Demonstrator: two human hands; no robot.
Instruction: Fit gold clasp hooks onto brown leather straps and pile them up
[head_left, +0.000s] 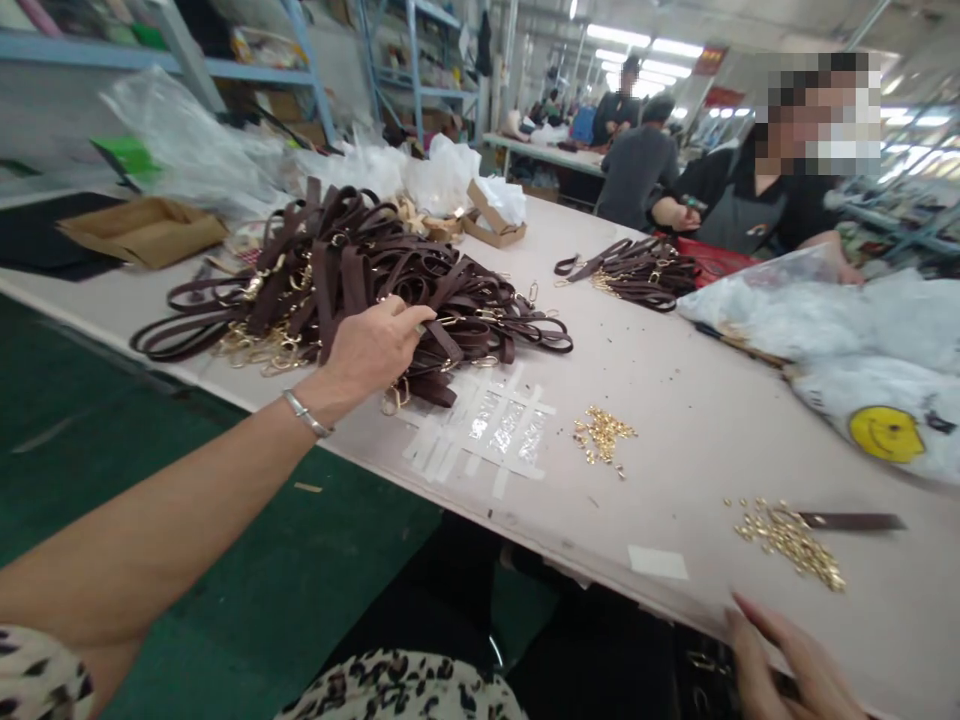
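A large heap of dark brown leather straps (360,265) with gold clasps lies on the table's left part. My left hand (375,345) is at the front of that heap, its fingers closed on a strap, though the fingertips are partly hidden. At the lower right, by the table's front edge, my right hand (784,660) is around a dark strap with a gold buckle (701,662); much of it is cut off by the frame. Small gold rivets lie in two piles, one mid-table (604,432) and one (795,545) nearer my right hand, beside a short brown strap (855,521).
Clear tape strips (499,430) are stuck to the table before the heap. A smaller strap bundle (649,272) lies farther back, near a person (750,200) across the table. White plastic bags (847,330) stand at right; an open cardboard box (146,230) is at left.
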